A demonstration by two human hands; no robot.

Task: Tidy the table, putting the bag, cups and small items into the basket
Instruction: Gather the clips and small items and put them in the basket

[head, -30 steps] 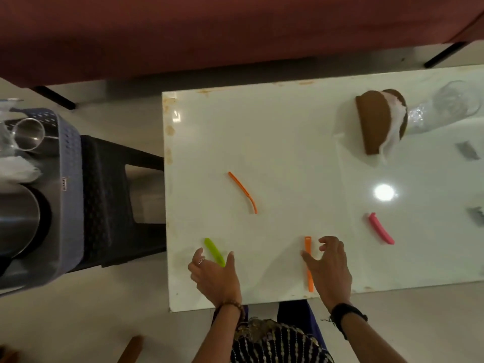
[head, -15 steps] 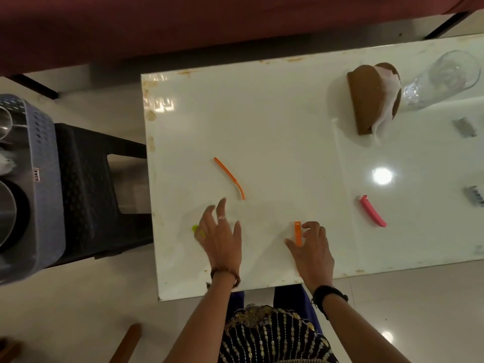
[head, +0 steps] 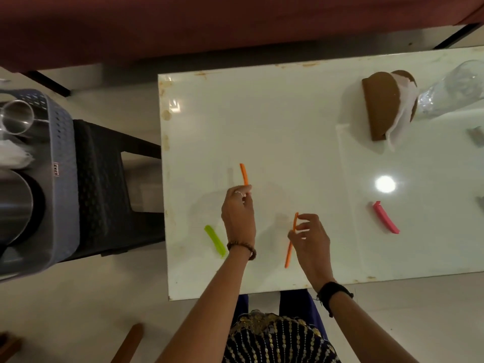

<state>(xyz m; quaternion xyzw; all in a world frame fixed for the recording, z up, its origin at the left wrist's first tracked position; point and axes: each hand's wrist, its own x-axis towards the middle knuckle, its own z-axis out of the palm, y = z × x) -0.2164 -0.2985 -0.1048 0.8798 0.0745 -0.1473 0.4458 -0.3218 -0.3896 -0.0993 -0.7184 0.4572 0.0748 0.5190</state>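
My left hand [head: 238, 216] pinches one end of a thin orange clip [head: 244, 174] that points away from me over the white table [head: 288, 121]. A second orange clip [head: 290, 244] is gripped near its top end by my right hand [head: 310, 238]. A green clip [head: 215, 240] lies flat by the table's left front corner, just left of my left wrist. Further right lies a pink clip [head: 385, 217]. The grey basket [head: 61, 163] stands on a dark stool at the left, holding steel cups [head: 16, 119].
A brown napkin holder with white tissue [head: 385, 106] and a clear glass [head: 450, 90] on its side sit at the table's far right. Small grey items [head: 475, 134] lie at the right edge. The black stool [head: 110, 184] fills the gap between basket and table.
My left hand left the green clip, reached forward and took hold of the curved orange clip. My right hand closed on the straight orange clip and lifted its top end.
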